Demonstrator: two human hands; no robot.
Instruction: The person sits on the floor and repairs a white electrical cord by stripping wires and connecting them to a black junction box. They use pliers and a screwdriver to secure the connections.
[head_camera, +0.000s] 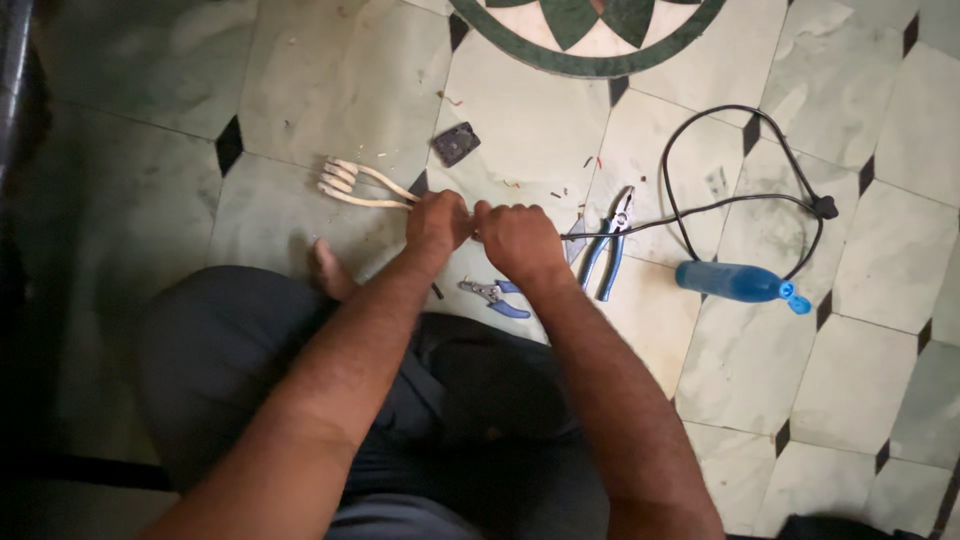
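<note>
My left hand (437, 222) is closed around the end of a cream-coloured coiled heating element (352, 184), whose loops stick out to the left over the marble floor. My right hand (515, 240) is closed right beside it, gripping a black power cord (700, 207) where it meets the element. The cord runs right, loops round and ends in a black plug (824, 208). The joint between cord and element is hidden by my fingers.
Blue-handled pliers (610, 245) lie just right of my right hand. A smaller blue-handled wire stripper (496, 296) lies below my hands. A blue plastic bottle (737, 282) lies at right, and a small dark square plate (456, 143) sits beyond my hands. My bare foot (328, 270) rests at left.
</note>
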